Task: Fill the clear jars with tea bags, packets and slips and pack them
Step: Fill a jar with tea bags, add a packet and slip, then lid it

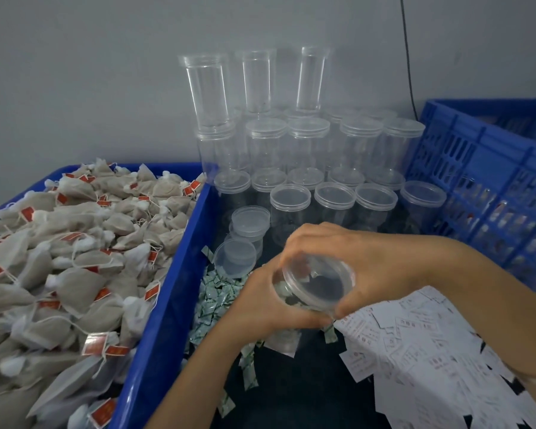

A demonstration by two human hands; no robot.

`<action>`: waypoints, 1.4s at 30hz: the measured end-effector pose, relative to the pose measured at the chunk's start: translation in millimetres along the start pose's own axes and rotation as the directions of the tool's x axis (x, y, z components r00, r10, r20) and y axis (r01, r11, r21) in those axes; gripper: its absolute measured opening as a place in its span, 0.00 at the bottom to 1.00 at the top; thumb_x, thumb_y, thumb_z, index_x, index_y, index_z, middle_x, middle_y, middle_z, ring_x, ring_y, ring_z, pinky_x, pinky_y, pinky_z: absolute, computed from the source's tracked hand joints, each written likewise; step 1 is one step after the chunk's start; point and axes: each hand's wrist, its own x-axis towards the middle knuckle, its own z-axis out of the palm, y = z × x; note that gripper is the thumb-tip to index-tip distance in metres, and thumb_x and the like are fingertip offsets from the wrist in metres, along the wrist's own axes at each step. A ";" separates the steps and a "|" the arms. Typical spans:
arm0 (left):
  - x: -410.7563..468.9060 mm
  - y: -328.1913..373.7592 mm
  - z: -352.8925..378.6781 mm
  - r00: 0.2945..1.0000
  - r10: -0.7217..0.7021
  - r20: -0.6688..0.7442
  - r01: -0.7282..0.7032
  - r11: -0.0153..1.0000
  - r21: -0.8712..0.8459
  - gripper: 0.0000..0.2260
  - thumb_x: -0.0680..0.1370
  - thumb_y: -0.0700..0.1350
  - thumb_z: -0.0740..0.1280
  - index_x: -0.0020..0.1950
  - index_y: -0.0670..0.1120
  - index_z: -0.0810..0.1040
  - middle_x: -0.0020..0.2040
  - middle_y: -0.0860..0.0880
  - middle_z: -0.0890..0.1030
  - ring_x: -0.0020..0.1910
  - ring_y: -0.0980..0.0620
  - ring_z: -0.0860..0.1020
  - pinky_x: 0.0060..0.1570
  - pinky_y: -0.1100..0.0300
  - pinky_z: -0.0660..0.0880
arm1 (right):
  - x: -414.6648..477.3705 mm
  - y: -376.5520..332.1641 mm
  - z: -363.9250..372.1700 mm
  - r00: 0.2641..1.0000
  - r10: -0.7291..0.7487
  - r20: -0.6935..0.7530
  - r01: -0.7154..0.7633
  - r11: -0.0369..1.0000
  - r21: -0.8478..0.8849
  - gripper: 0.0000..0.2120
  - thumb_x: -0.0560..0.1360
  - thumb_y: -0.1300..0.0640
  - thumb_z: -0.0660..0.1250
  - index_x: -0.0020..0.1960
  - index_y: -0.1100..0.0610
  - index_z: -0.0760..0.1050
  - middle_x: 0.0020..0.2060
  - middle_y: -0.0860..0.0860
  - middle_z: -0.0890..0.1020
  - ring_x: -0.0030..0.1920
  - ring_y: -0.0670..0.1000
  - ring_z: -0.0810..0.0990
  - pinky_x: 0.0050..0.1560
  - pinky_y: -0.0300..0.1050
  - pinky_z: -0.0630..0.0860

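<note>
The right hand's fingers [297,243] curl over the rim of a clear lid [319,284], thumb at its 5 o'clock edge. The left hand [260,305] cups the jar [283,291] from 8 o'clock, fingers wrapped under its body. The jar lies tilted, with its long axis running from 8 o'clock at the base to 2 o'clock at the lid, which faces the camera. The closing twist probably turns about that axis, and the right hand [347,252] is nearer the lid. The blue crate [477,168] sits at 2 o'clock.
</note>
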 end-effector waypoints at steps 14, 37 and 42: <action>-8.3 5.9 6.7 0.892 0.338 -0.300 -0.068 0.757 0.650 0.35 0.61 0.60 0.74 0.63 0.44 0.72 0.54 0.52 0.76 0.53 0.52 0.75 0.54 0.51 0.72 | 4.3 5.5 6.1 0.984 0.174 -0.049 -0.166 0.978 0.124 0.33 0.70 0.45 0.77 0.67 0.34 0.63 0.61 0.37 0.69 0.58 0.37 0.72 0.51 0.32 0.74; -13.2 5.9 13.7 0.891 0.335 -0.308 0.008 0.666 0.746 0.36 0.63 0.60 0.72 0.63 0.38 0.73 0.57 0.46 0.78 0.58 0.47 0.76 0.58 0.54 0.69 | 10.3 5.6 25.9 0.970 0.190 -0.149 -0.178 0.980 0.089 0.42 0.70 0.43 0.76 0.70 0.31 0.49 0.64 0.37 0.62 0.63 0.42 0.72 0.59 0.46 0.78; -12.1 2.8 10.5 0.898 0.316 -0.305 0.016 0.670 0.742 0.38 0.64 0.61 0.72 0.65 0.38 0.72 0.59 0.45 0.77 0.60 0.46 0.75 0.61 0.53 0.68 | 13.5 7.6 27.2 0.970 0.203 -0.134 -0.183 0.971 0.153 0.55 0.64 0.29 0.73 0.73 0.26 0.32 0.73 0.32 0.49 0.74 0.47 0.62 0.68 0.47 0.69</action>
